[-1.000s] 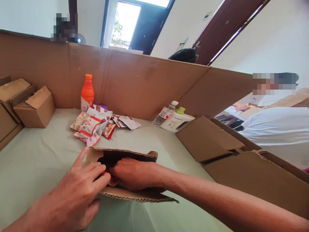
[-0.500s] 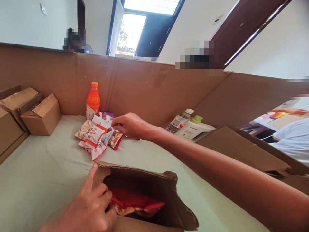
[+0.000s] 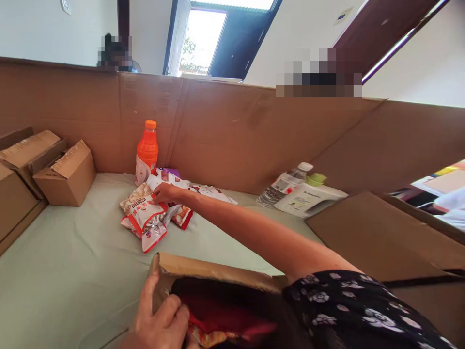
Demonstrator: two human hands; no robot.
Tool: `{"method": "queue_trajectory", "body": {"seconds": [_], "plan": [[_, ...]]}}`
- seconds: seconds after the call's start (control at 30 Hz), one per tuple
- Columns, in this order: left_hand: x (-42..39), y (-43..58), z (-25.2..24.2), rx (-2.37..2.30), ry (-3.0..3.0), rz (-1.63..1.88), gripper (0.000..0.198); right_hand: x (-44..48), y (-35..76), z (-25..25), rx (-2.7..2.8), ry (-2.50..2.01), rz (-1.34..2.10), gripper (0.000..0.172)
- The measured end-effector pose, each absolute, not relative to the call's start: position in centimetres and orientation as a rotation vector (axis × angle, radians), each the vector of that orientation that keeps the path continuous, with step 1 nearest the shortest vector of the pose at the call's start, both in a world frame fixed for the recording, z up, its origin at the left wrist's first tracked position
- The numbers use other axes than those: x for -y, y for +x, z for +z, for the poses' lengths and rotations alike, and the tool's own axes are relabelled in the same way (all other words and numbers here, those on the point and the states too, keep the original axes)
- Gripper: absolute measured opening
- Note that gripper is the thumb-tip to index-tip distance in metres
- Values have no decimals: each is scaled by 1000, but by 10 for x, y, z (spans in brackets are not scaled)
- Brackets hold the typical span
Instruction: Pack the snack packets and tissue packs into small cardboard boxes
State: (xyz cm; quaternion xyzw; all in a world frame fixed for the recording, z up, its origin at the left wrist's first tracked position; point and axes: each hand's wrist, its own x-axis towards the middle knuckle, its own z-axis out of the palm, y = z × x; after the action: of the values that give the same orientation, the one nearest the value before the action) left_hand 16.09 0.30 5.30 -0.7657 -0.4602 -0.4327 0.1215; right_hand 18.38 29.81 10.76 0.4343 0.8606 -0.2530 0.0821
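Note:
My left hand (image 3: pixel 163 310) grips the near left edge of an open cardboard box (image 3: pixel 218 266), index finger along its wall and other fingers curled over the rim. Inside the box lies a red packet (image 3: pixel 232 320), partly in shadow. My right hand (image 3: pixel 169 193) reaches over the box, its fingers closed at the upper right edge of a beige and red snack packet (image 3: pixel 143 206). That packet lies on top of a small pile, with a pink and white packet (image 3: pixel 154 237) under it and a red-brown packet (image 3: pixel 182 217) beside it.
An orange bottle (image 3: pixel 147 150) stands behind the pile. Small cardboard boxes (image 3: pixel 69 177) sit at the left. To the right are a clear water bottle (image 3: pixel 281 186) and a white jug (image 3: pixel 308 201). Cardboard walls (image 3: pixel 232 135) border the pale cloth. People are beyond them.
My right hand has moved left and down onto the beige and red snack packet. My left hand stays on the box, and the view has shifted slightly.

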Motion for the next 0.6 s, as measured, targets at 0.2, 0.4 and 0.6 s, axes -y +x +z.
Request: {"method": "queue_trajectory", "body": {"seconds": [0.2,0.4,0.6], "plan": [[7,155,86,1325,-2413,-1056,7,-280,219,138,-2866,1309,-1154,11],[14,151,116,1446,-2676,-839,31,-274,263,161,-3053,1373,-1451,12],[14,150,106,1420,-2656,-916,29,-278,324,160,-3125,1289,-1699,26]]}}
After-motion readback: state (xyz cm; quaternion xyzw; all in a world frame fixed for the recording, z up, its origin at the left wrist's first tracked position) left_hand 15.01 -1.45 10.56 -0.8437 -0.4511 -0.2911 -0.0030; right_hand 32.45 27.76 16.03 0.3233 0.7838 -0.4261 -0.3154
